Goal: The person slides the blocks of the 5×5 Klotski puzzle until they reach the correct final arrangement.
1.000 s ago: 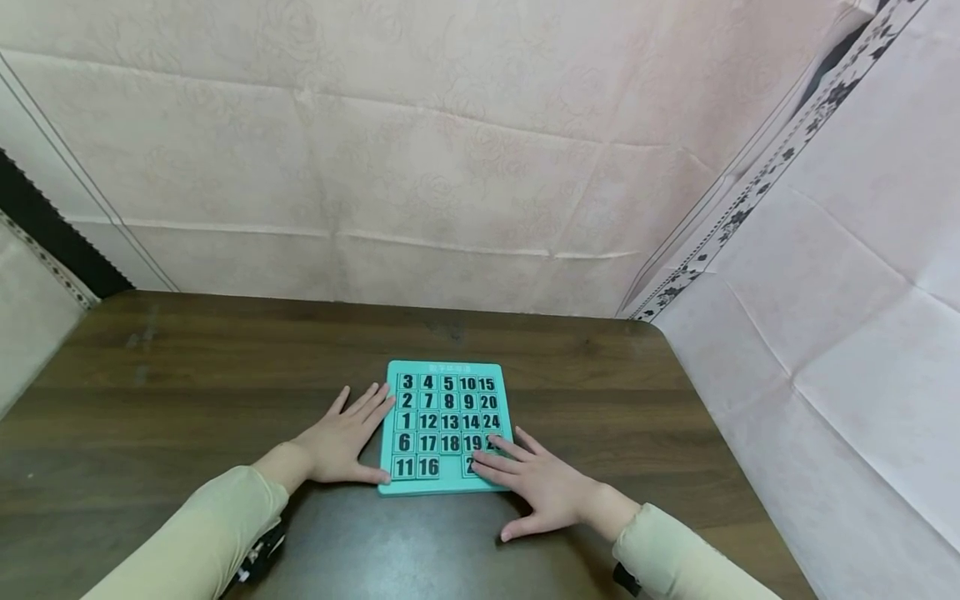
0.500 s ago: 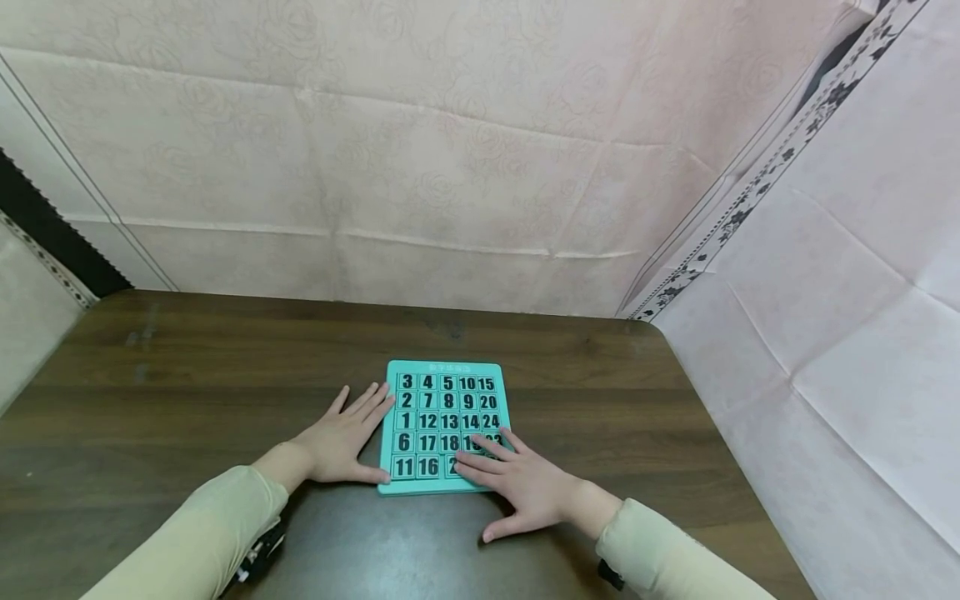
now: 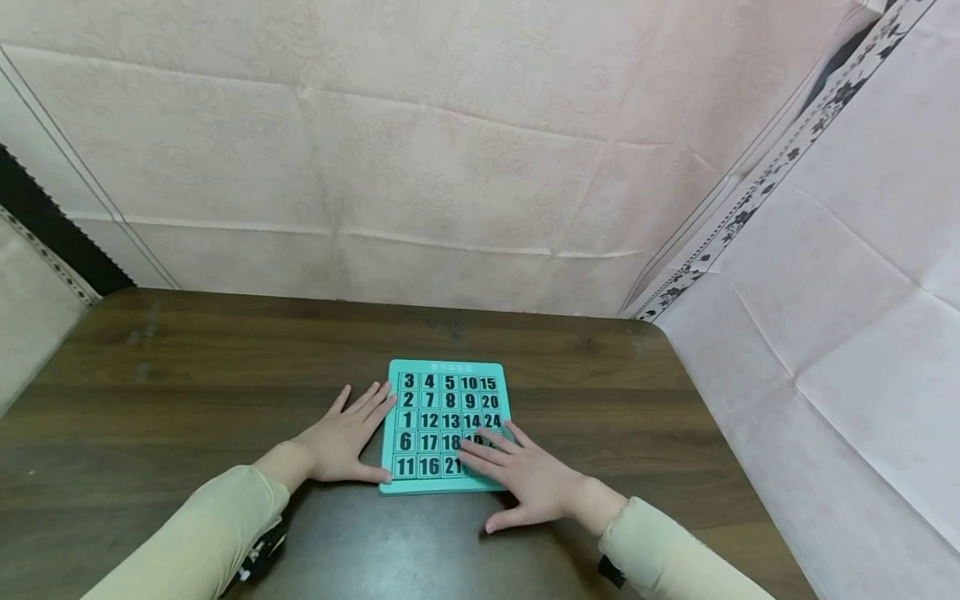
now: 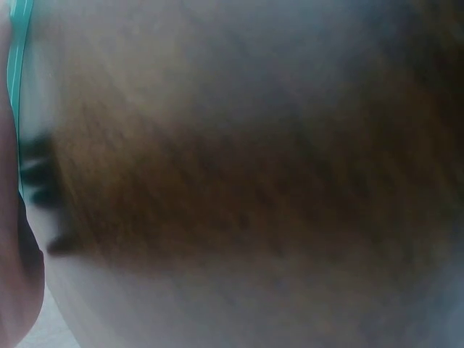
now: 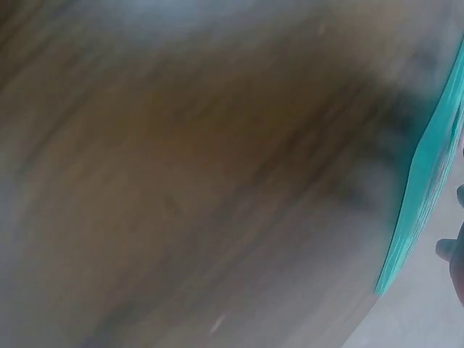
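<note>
A turquoise number board [image 3: 447, 367] lies flat on the table, its tiles in rows. My left hand [image 3: 337, 439] has its fingers spread, fingertips and thumb touching the board's left edge. Over the lower right of the board, my right hand [image 3: 532, 481] rests with straight fingers on the tiles and covers some of them; its thumb is off the board. Tile 21 [image 3: 453, 467] shows just left of those fingertips. The board's edge [image 5: 420, 188] and a few fingertips appear at the right of the right wrist view. At the left wrist view's left side is part of my left hand [image 4: 16, 275].
The brown wooden table [image 3: 225, 367] extends around the board. A pale patterned cloth [image 3: 450, 167] hangs behind its far edge, and another white cloth [image 3: 847, 333] with a dark floral border stands along the right.
My right hand moved left across the bottom rows, then slightly back up and right. Tile 21 now sits beside tile 16, where a gap was a second ago. My left hand stayed in place.
</note>
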